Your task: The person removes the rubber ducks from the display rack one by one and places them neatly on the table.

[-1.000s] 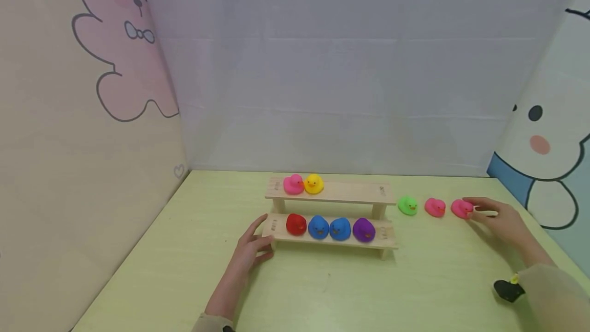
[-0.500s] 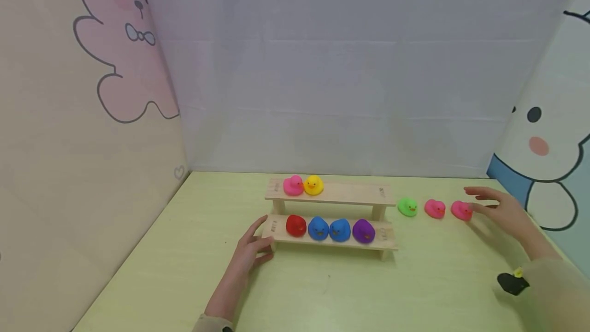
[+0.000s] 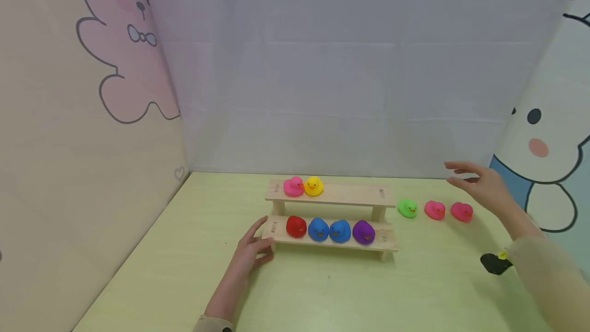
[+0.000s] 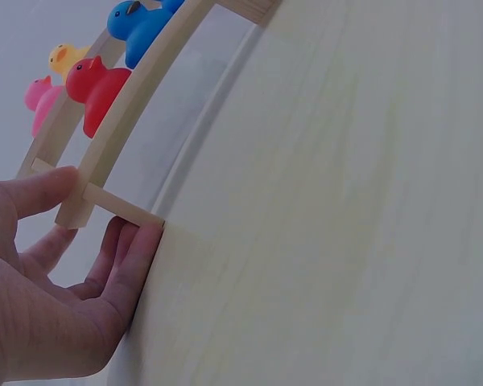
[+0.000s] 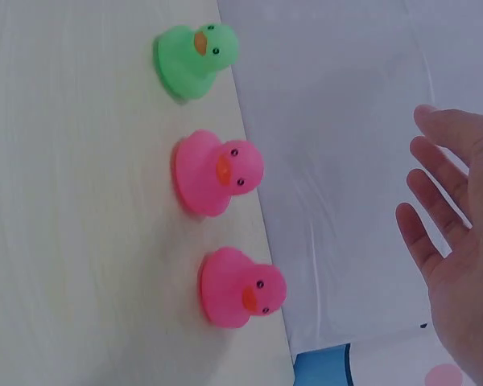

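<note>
My left hand (image 3: 252, 246) holds the left end of a two-step wooden shelf (image 3: 355, 193). In the left wrist view its thumb lies against the lower board, with the fingers curled by the leg. On the lower step sit a red rubber duck (image 3: 296, 226), two blue rubber ducks (image 3: 318, 229) and a purple rubber duck (image 3: 364, 232). The upper step bears a pink rubber duck (image 3: 293, 186) beside a yellow one. Raised with nothing in it, my right hand (image 3: 481, 186) hovers near two pink rubber ducks (image 3: 462, 211) and a green rubber duck (image 3: 407, 208) lined up on the table.
The pale table (image 3: 322, 296) ends at a grey-white cloth backdrop (image 3: 322, 91). Printed cartoon panels (image 3: 534, 152) flank it on both sides. A dark object with a yellow spot (image 3: 497, 264) hangs by the right sleeve.
My right hand has let go of the rightmost pink rubber duck, then risen away from it and shifted left. The left hand stays on the shelf.
</note>
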Tool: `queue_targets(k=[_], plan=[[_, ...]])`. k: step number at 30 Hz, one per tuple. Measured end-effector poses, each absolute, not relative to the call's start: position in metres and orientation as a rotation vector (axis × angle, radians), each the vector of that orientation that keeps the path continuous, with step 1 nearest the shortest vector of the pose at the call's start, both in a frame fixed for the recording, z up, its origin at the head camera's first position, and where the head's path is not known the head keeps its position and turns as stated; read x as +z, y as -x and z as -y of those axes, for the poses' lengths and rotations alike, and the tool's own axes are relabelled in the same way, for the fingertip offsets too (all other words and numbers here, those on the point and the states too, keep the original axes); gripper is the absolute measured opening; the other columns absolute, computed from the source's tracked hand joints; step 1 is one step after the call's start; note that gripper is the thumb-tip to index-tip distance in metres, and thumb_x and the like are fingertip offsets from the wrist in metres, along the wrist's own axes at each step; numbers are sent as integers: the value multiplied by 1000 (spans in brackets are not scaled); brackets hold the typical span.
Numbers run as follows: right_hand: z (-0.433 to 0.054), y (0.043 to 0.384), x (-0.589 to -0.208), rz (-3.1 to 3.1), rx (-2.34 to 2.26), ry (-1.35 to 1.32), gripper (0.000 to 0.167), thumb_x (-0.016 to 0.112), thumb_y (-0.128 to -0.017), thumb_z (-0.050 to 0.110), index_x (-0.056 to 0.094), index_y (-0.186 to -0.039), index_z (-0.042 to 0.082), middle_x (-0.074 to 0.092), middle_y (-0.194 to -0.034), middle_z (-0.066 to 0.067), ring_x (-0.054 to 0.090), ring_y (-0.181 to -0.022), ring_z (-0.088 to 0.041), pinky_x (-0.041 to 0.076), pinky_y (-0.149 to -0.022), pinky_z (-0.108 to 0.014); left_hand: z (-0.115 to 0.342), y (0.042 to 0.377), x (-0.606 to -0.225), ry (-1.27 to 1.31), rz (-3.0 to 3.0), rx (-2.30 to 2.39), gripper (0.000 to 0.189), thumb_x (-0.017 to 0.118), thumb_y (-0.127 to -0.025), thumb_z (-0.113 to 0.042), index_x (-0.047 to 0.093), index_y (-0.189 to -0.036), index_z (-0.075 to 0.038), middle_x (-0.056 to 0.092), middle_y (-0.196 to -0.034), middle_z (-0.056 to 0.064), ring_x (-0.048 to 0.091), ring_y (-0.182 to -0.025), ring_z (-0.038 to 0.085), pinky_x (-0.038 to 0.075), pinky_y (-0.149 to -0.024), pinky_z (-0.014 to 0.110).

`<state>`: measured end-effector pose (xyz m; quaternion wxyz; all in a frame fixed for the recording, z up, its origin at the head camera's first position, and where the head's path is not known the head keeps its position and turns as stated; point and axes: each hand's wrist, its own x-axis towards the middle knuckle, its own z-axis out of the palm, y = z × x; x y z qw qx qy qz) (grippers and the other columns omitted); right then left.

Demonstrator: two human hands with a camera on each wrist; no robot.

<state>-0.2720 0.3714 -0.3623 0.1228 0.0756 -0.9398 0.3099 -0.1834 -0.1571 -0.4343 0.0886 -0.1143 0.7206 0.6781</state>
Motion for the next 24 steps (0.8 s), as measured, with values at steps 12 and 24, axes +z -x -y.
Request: queue_targets(k=[12, 24], plan=[[-319, 287, -340, 2603, 1041, -360, 46, 62, -97, 31, 56, -138, 10, 58, -135, -20, 42, -99, 18, 36, -79, 2, 157, 183, -434, 335, -2160, 2005, 61, 61, -95, -16, 39, -151, -26, 58, -108, 10, 62, -93, 22, 59, -84, 35], [-257, 303, -323, 2443, 1220, -472, 42, 67, -94, 20, 60, -135, 10, 63, -132, -17, 50, -103, 15, 43, -85, -5, 157, 184, -434, 340, -2163, 1997, 61, 61, -95, -18, 38, -152, -26, 57, -108, 10, 62, -94, 22, 59, -85, 35]])
